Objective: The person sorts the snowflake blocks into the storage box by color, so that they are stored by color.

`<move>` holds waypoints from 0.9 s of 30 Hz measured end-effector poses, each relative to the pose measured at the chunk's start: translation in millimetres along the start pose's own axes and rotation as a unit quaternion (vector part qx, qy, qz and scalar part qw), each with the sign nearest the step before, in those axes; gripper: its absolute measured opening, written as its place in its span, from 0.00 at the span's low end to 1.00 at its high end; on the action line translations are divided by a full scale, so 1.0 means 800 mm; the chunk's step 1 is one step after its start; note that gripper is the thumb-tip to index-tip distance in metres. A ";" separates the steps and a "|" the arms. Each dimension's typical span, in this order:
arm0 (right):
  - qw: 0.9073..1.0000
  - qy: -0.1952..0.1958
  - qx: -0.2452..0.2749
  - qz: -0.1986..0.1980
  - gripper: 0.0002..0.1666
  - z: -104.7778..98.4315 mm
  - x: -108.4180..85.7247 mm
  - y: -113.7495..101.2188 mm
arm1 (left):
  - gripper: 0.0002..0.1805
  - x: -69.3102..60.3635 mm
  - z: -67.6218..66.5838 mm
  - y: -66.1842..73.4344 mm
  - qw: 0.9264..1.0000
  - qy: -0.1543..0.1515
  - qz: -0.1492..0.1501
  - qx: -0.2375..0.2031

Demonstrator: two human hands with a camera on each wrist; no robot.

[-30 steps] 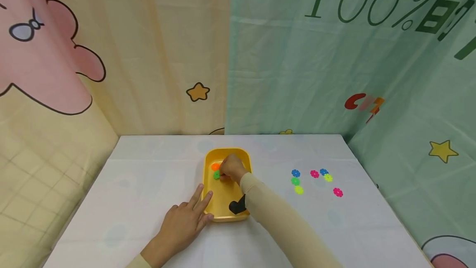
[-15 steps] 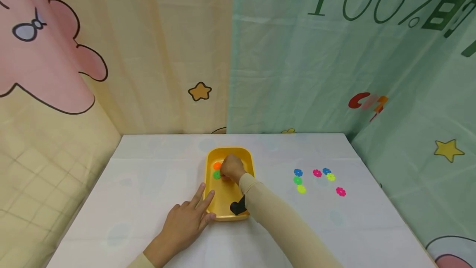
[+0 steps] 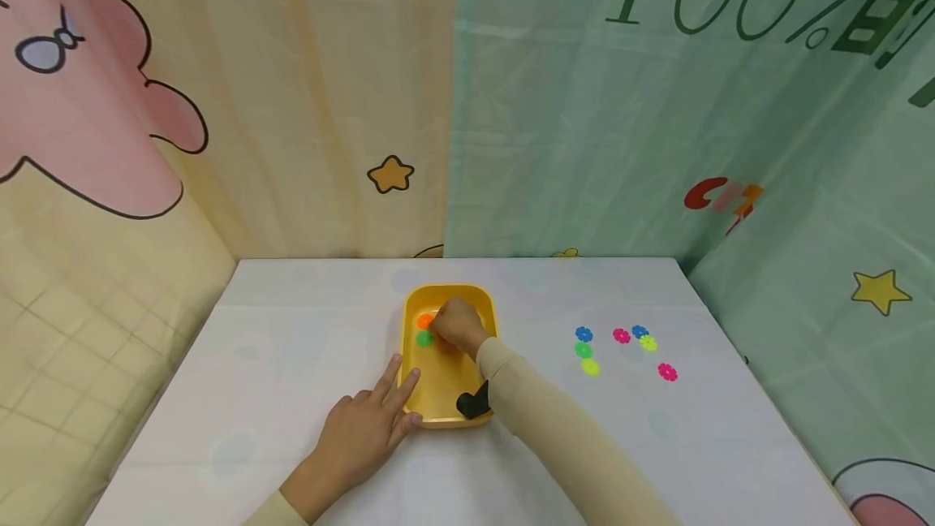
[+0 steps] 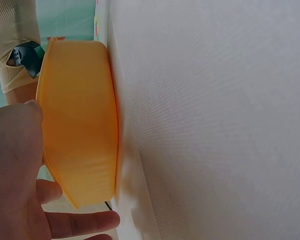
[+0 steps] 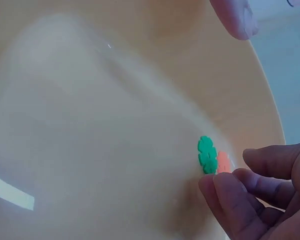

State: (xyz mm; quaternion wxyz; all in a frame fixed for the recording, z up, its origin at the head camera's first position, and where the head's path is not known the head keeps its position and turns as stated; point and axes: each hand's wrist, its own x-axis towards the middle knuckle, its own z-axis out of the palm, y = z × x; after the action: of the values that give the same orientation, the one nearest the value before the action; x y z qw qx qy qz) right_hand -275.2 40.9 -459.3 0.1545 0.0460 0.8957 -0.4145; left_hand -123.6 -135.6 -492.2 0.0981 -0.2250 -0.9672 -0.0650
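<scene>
A yellow tray holds an orange flower-shaped piece and a green one. Over the tray's far part is the right hand, its fingers bent down beside these pieces. In the right wrist view the right hand has its fingertips by the green piece and the orange piece, thumb apart; whether anything lies under the fingers is hidden. The left hand touches the tray's near left side with spread fingers. In the left wrist view, the left hand rests along the tray wall.
Right of the tray on the white table lie several flower pieces: blue, green, yellow and pink among them. A dark object shows at the right sleeve. Printed curtains stand behind.
The head view has shifted slightly. The right hand has shifted a little within the tray, leaving more of the green piece in sight than a second ago. The left hand stays at the tray's side.
</scene>
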 end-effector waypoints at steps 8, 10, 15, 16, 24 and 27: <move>0.998 -0.019 0.031 -0.048 0.08 -0.008 -0.015 0.001 | 0.35 -0.003 0.002 -0.002 1.000 0.010 0.007 -0.003; 0.997 -0.028 0.037 -0.057 0.08 -0.015 -0.018 0.001 | 0.35 -0.002 0.003 -0.003 1.000 0.011 0.008 -0.004; 0.995 -0.030 0.051 -0.080 0.07 -0.038 -0.031 0.003 | 0.35 0.000 0.004 -0.004 1.000 0.016 0.015 0.000; 0.995 -0.027 0.053 -0.084 0.07 -0.044 -0.033 0.004 | 0.35 0.000 0.004 -0.004 1.000 0.017 0.017 0.001; 0.995 0.004 0.057 -0.086 0.07 -0.085 -0.045 0.014 | 0.35 0.000 0.004 -0.003 1.000 0.011 0.010 -0.005; 0.995 0.018 0.055 -0.078 0.07 -0.101 -0.050 0.024 | 0.35 -0.001 0.004 -0.002 1.000 0.006 0.006 -0.005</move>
State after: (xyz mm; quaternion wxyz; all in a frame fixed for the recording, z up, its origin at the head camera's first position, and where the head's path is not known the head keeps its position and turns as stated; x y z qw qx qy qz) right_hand -252.5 116.5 -411.0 0.1026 -0.0076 0.8752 -0.4727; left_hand -124.0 -136.8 -495.9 0.1031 -0.2309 -0.9649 -0.0708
